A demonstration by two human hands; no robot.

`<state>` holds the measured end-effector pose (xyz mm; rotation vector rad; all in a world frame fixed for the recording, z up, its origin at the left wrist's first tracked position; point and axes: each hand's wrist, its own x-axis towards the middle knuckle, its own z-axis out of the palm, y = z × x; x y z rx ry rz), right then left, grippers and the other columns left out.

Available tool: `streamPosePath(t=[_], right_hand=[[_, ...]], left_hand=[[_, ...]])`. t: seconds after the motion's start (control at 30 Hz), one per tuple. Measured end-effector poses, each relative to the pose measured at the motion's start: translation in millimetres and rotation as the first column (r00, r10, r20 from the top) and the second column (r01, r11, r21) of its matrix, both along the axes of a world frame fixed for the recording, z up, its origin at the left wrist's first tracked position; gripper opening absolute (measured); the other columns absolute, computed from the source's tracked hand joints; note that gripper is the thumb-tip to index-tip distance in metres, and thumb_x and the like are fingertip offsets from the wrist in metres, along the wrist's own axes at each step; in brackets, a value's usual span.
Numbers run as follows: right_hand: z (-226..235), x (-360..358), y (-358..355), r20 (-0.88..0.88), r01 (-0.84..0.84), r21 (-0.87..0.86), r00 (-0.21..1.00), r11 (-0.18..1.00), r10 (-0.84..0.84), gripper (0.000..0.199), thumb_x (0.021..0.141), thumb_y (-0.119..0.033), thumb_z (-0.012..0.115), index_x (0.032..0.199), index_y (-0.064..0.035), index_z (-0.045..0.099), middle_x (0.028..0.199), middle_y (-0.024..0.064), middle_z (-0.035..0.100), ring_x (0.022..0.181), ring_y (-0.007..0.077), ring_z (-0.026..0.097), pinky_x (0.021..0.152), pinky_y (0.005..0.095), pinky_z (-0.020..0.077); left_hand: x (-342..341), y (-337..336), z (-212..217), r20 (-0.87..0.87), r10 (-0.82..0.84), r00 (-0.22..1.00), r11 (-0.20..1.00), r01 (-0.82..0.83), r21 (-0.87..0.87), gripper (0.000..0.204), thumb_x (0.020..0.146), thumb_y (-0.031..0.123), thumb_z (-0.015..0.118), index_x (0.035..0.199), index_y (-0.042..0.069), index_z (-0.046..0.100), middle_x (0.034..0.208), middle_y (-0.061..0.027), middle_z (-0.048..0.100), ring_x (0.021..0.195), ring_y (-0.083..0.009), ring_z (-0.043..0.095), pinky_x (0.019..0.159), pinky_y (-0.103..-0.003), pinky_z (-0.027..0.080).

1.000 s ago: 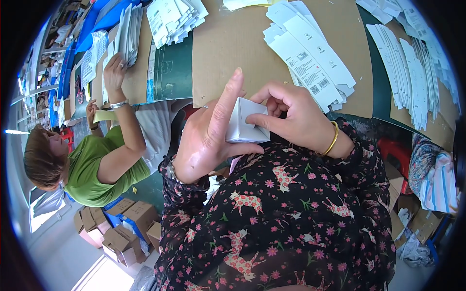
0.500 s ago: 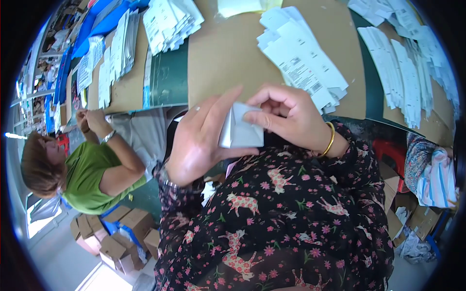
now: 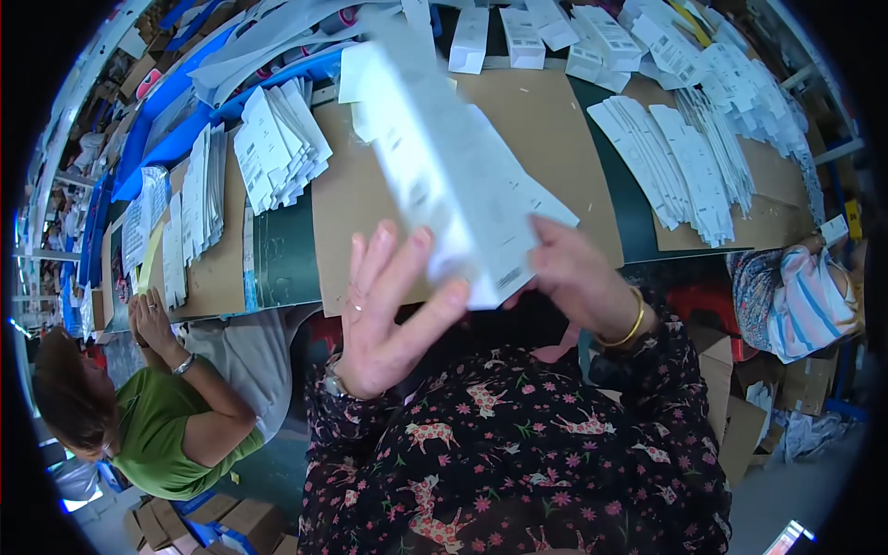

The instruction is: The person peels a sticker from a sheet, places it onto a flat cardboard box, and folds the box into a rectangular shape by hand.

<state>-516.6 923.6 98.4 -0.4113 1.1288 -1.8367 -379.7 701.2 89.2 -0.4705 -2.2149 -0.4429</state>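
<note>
A long white carton box (image 3: 421, 176), smeared by motion, slants upright in front of me over the table. My left hand (image 3: 384, 305) is beside its lower end, fingers spread and not wrapped around it; a ring shows on one finger. On the other side, my right hand (image 3: 583, 277) is bent toward the box's lower right edge. Its fingertips are blurred, and I cannot tell whether they grip the box or a flat carton. Behind the box lies a stack of flat white cartons (image 3: 546, 205), partly hidden, on a brown cardboard sheet (image 3: 578, 139).
Bundles of flat cartons (image 3: 282, 143) lie to the left, with more flat cartons (image 3: 666, 171) to the right. Formed white boxes (image 3: 470, 42) stand along the back. At the left, blue trays (image 3: 153, 153) and a co-worker in green (image 3: 190, 425); at the far right, another person in stripes (image 3: 814, 305).
The head view has shifted, showing more of the table's back. The folded end between my hands is gone from there; the box now stands tilted forward, and my left hand has opened out.
</note>
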Motion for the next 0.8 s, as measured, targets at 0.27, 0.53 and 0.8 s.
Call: streamPosePath(t=[0.27, 0.53, 0.8], right_hand=[[1, -101, 6, -0.231, 0.405, -0.001, 0.889, 0.914, -0.395, 0.043, 0.105, -0.025, 0.069, 0.137, 0.002, 0.058, 0.124, 0.0128, 0.07, 0.103, 0.0197, 0.072, 0.096, 0.0376, 0.0594], [-27, -188, -19, -0.221, 0.592, 0.004, 0.787, 0.806, -0.576, 0.038, 0.099, -0.016, 0.078, 0.128, 0.0018, 0.06, 0.12, 0.0133, 0.07, 0.102, 0.0219, 0.071, 0.1, 0.0381, 0.0592], [-40, -233, -61, -0.337, 0.77, -0.086, 0.575, 0.632, -0.746, 0.046, 0.094, -0.013, 0.084, 0.13, 0.0063, 0.062, 0.12, 0.0136, 0.068, 0.105, 0.0212, 0.07, 0.094, 0.0348, 0.0612]], left_hand=[[-20, 17, -30, 0.364, -0.038, 0.931, 0.972, -0.05, 0.228, 0.046, 0.089, 0.006, 0.081, 0.134, 0.006, 0.071, 0.15, -0.0171, 0.061, 0.149, -0.0417, 0.049, 0.122, -0.06, 0.039], [11, 11, -70, 0.458, 0.047, 0.888, 0.935, -0.201, 0.293, 0.044, 0.088, 0.002, 0.082, 0.13, 0.005, 0.071, 0.146, -0.0166, 0.063, 0.149, -0.0424, 0.049, 0.125, -0.061, 0.035], [22, 14, -74, 0.496, 0.11, 0.861, 0.915, -0.283, 0.288, 0.041, 0.088, 0.0, 0.081, 0.127, 0.005, 0.073, 0.142, -0.017, 0.065, 0.148, -0.0426, 0.05, 0.125, -0.061, 0.035]])
